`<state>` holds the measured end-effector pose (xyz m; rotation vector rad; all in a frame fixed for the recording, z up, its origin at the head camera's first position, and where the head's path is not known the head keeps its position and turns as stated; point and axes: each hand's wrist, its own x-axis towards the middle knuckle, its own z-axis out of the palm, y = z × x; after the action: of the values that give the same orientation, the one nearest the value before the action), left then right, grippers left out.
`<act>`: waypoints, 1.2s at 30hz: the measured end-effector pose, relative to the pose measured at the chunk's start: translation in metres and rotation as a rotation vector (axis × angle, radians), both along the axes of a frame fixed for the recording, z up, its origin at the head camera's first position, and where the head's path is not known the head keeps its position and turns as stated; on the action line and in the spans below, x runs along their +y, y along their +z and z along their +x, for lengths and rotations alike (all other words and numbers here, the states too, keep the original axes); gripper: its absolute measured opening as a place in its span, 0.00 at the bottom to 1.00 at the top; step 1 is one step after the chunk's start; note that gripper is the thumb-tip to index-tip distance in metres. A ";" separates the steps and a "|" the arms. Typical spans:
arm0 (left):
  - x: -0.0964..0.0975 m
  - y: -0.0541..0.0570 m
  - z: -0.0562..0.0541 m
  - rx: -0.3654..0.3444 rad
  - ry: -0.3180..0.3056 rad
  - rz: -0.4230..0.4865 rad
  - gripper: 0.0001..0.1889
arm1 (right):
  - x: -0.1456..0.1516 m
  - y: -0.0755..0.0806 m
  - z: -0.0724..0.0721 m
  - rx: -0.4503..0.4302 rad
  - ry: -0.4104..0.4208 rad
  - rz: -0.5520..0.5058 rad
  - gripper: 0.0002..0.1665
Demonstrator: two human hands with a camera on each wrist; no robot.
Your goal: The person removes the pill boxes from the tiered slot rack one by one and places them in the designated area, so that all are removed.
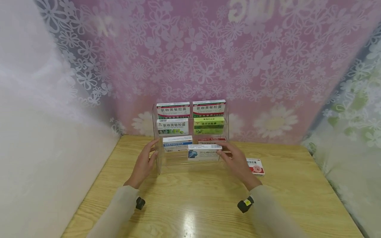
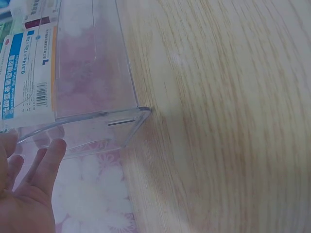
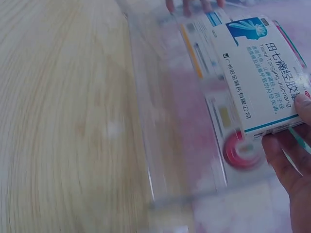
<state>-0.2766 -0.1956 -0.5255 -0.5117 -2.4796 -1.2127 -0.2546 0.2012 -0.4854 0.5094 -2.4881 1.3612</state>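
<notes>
A clear plastic display rack (image 1: 175, 168) stands on the table, with medicine boxes on its tiers. My left hand (image 1: 144, 164) is at the rack's left side; in the left wrist view its fingers (image 2: 50, 167) are fairly straight, right at the side panel. With thumb and fingers, my right hand (image 1: 236, 162) grips the end of a white and teal medicine box (image 1: 203, 153), in front of the lowest tier. Behind that box, a red-topped medicine box (image 1: 209, 141) sits partly hidden. The lowest tier's left side bears a white and blue medicine box (image 1: 177, 143).
Two white, red and green boxes fill the top tier; below them are a white box (image 1: 172, 126) and a green box (image 1: 209, 125). Another white and red box (image 1: 257, 166) lies on the table (image 1: 285, 191) beside my right wrist. A flowered curtain (image 1: 205, 59) hangs behind.
</notes>
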 end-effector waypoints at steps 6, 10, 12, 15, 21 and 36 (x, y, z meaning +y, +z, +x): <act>-0.002 0.000 0.000 -0.022 -0.004 0.005 0.32 | 0.068 -0.002 0.012 0.005 -0.103 0.014 0.24; -0.002 0.000 -0.001 -0.027 -0.003 0.000 0.31 | 0.114 -0.005 0.023 -0.013 -0.170 0.026 0.25; -0.002 0.001 -0.001 -0.036 -0.005 -0.004 0.31 | 0.136 -0.007 0.028 -0.018 -0.201 0.036 0.25; -0.001 0.001 0.000 -0.059 0.000 -0.003 0.30 | 0.166 -0.012 0.032 -0.030 -0.240 0.036 0.26; 0.000 0.003 0.003 -0.088 0.012 0.003 0.31 | 0.218 -0.032 0.033 -0.081 -0.292 0.019 0.29; -0.002 -0.002 0.000 -0.048 0.003 0.014 0.30 | 0.287 -0.061 0.031 -0.244 -0.231 0.054 0.33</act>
<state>-0.2768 -0.1977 -0.5278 -0.4809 -2.5089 -1.2541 -0.2232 0.4877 -0.5465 0.0625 -2.6804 1.3360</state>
